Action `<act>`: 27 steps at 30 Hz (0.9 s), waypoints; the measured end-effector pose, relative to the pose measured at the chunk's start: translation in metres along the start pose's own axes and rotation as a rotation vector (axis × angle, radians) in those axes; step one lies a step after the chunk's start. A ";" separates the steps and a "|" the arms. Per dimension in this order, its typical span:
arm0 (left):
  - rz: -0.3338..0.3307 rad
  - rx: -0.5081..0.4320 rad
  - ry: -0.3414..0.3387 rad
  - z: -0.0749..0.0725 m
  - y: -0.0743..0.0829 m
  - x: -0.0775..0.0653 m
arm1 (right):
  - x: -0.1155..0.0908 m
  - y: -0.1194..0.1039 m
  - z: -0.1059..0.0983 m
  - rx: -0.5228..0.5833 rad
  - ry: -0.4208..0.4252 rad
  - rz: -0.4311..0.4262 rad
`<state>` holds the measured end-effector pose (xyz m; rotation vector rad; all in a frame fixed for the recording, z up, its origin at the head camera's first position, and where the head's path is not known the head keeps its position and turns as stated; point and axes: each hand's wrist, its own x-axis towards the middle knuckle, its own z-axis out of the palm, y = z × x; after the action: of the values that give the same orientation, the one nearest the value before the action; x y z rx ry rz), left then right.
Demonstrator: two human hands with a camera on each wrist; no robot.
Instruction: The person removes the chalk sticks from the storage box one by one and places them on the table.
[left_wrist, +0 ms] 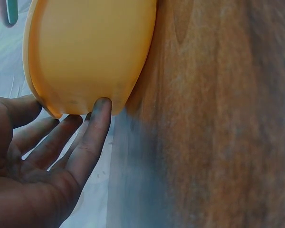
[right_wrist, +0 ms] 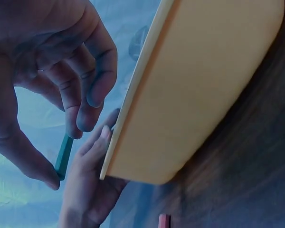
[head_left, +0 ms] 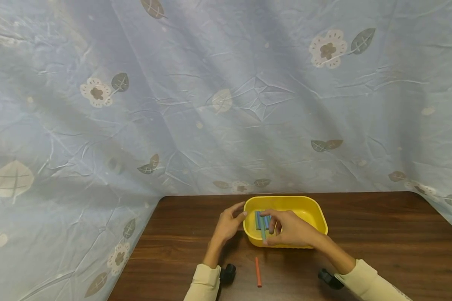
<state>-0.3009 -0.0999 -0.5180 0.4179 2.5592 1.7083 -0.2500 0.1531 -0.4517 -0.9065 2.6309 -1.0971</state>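
My right hand point(head_left: 291, 229) pinches a thin green stick point(right_wrist: 64, 156) by its ends, between thumb and fingers, above a yellow plastic basin point(head_left: 321, 215). Several short blue sticks point(head_left: 258, 220) lie side by side on the basin's floor at its left, partly hidden behind the green one and the fingers. At the basin's left end, my left hand point(head_left: 226, 227) rests extended fingertips against the outer wall, with the thumb point(left_wrist: 26, 108) close to the rim. A red stick point(head_left: 258, 271) lies on the table in front of the basin.
The dark wooden table point(head_left: 380, 230) carries the basin near its back edge. Behind and to the left hangs a pale blue curtain point(head_left: 226, 138) with leaf and flower prints. Black wrist mounts point(head_left: 329, 279) sit under both forearms.
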 end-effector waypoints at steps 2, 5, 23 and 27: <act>0.002 0.014 0.007 0.000 0.000 0.000 | -0.002 -0.002 0.002 0.002 0.001 -0.010; 0.007 0.029 0.013 0.000 0.001 -0.001 | -0.006 -0.005 0.004 0.014 0.000 -0.015; 0.003 -0.041 -0.016 0.000 -0.003 0.001 | -0.023 -0.016 0.019 0.078 -0.045 -0.032; 0.006 -0.056 -0.022 0.000 -0.003 0.001 | -0.027 -0.016 0.025 0.094 -0.065 -0.037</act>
<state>-0.3028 -0.1008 -0.5209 0.4396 2.4908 1.7619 -0.2117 0.1453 -0.4610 -0.9585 2.4973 -1.1684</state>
